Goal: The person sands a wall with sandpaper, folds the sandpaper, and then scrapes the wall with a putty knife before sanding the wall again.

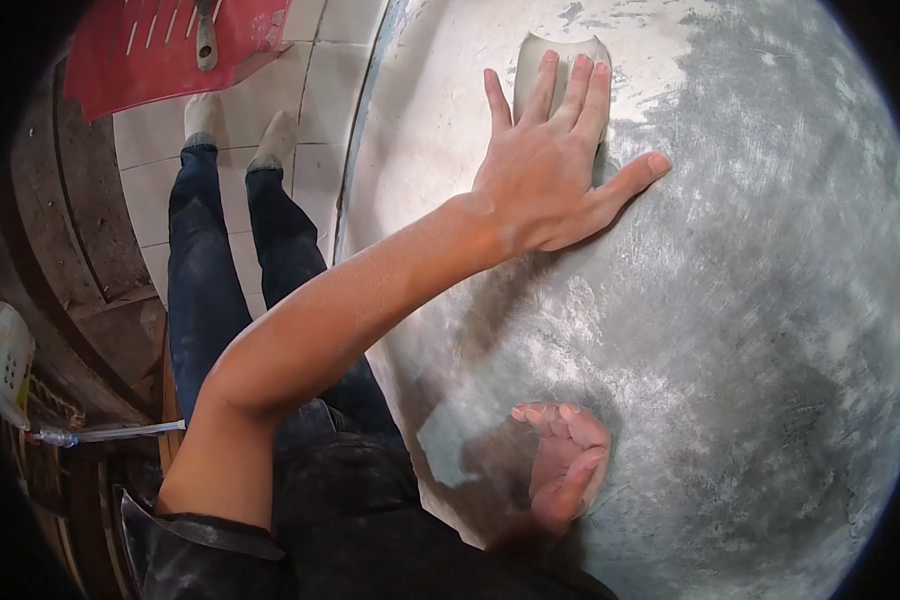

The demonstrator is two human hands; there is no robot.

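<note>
Fingers spread, my left hand (545, 175) lies palm down on a pale, curved sheet-like piece (532, 65) near the top of a large grey surface (730, 300). The fingertips touch the piece, and its lower part is hidden under the hand. The thumb points right, over the grey surface. My right hand (570, 465) is at the lower middle, beside that surface's lower left part, with its fingers loosely curled and apart. Its palm shows, and nothing is seen in it. White, chalky patches mark the upper left of the surface.
A red slotted plastic object (110, 65) with a handled tool (206, 48) on it is at the top left. Pale tiles (330, 95) lie under my feet. At the lower left are a clear rod-like item (120, 433), a white perforated object (10, 360) and wooden parts.
</note>
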